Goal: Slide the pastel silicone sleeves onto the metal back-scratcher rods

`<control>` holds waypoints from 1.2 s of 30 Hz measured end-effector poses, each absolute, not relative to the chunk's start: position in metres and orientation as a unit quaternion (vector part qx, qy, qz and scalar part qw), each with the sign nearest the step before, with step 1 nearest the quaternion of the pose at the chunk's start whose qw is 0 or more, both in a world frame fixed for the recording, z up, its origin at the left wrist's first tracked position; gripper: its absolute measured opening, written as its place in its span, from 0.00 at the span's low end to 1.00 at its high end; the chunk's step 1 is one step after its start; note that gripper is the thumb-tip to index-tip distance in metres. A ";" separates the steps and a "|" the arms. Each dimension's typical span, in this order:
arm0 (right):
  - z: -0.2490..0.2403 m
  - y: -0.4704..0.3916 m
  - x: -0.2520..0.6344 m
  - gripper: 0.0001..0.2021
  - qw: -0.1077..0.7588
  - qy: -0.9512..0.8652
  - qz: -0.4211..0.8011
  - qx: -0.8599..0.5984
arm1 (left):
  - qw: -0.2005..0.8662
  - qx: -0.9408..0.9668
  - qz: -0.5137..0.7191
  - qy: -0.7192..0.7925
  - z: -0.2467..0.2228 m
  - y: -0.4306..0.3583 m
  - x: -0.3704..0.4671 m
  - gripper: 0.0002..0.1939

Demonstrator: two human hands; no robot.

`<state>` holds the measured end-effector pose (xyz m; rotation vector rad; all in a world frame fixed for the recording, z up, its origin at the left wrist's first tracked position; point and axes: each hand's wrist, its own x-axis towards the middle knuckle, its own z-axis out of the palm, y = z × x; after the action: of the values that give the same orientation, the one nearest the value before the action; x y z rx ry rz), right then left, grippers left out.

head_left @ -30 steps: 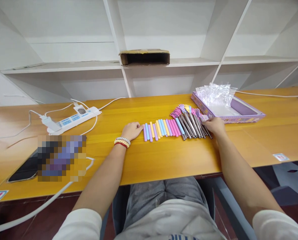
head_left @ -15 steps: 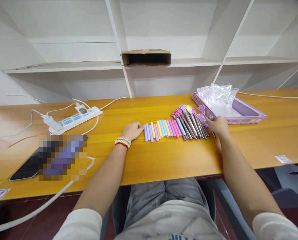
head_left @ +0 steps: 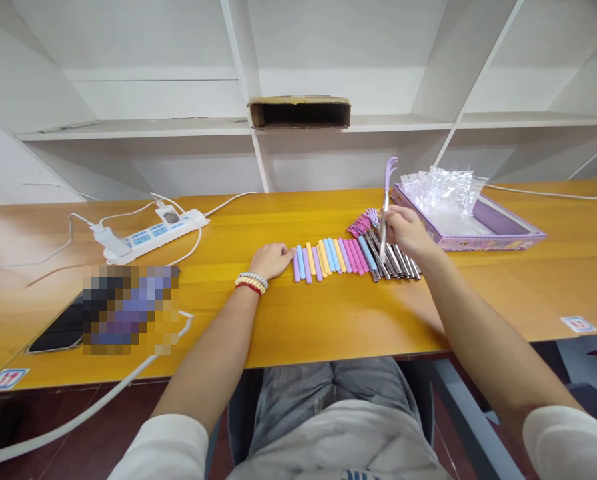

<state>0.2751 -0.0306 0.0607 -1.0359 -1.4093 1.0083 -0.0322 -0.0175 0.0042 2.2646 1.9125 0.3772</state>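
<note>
My left hand [head_left: 272, 260] rests on the table with its fingers curled, its tip against the leftmost purple handle of a row of coloured handles [head_left: 332, 257]. Nothing shows inside it. My right hand [head_left: 405, 230] grips a back scratcher [head_left: 385, 207] by its metal rod, its purple hand-shaped head pointing up. That rod stands nearly upright over several metal rods [head_left: 403, 263] lying side by side at the row's right end. Pink and purple hand-shaped heads [head_left: 362, 223] lie beyond these rods, partly hidden by my right hand.
A purple box tray [head_left: 508, 233] holding clear plastic bags [head_left: 445, 193] is at the back right. To the left are a white power strip [head_left: 155, 233] with cables and a dark phone [head_left: 58, 327]. A cardboard box [head_left: 301, 113] sits on the white shelf behind.
My right hand has lifted the purple-headed back scratcher and moved it left, swinging its head upward above the metal rods. My left hand stays by the row's left end.
</note>
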 end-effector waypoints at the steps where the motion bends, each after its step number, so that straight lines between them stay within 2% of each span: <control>1: 0.060 -0.027 0.264 0.10 0.515 -0.608 0.440 -0.415 | 0.078 0.756 0.127 0.637 0.005 -0.018 -0.032 0.24; 3: 0.053 -0.022 0.245 0.08 0.493 -0.641 0.438 -0.393 | 0.081 0.756 0.130 0.636 0.005 -0.019 -0.031 0.23; 6: 0.035 -0.023 0.227 0.05 0.515 -0.649 0.409 -0.382 | 0.083 0.757 0.131 0.635 0.006 -0.021 -0.031 0.19; 11: 0.016 -0.042 0.219 0.04 0.461 -0.678 0.420 -0.389 | 0.076 0.761 0.121 0.633 0.006 -0.020 -0.031 0.14; 15: 0.018 -0.049 0.217 0.05 0.497 -0.670 0.386 -0.394 | 0.083 0.743 0.106 0.656 0.008 -0.021 -0.029 0.12; 20: 0.021 -0.048 0.214 0.06 0.563 -0.612 0.374 -0.410 | 0.067 0.715 0.076 0.692 0.012 -0.025 -0.026 0.16; 25: 0.024 -0.047 0.214 0.05 0.595 -0.571 0.397 -0.402 | 0.000 0.737 0.203 0.645 0.015 -0.029 -0.023 0.12; 29: 0.026 -0.045 0.215 0.04 0.618 -0.515 0.445 -0.394 | 0.005 0.786 0.302 0.539 0.020 -0.036 -0.014 0.09; 36: 0.026 -0.043 0.213 0.06 0.658 -0.464 0.471 -0.359 | 0.034 0.818 0.317 0.479 0.018 -0.042 -0.002 0.08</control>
<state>0.2133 -0.0434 0.0262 -0.8139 -1.0516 1.0662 -0.0016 -0.0424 0.0179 2.5159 1.4742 0.9736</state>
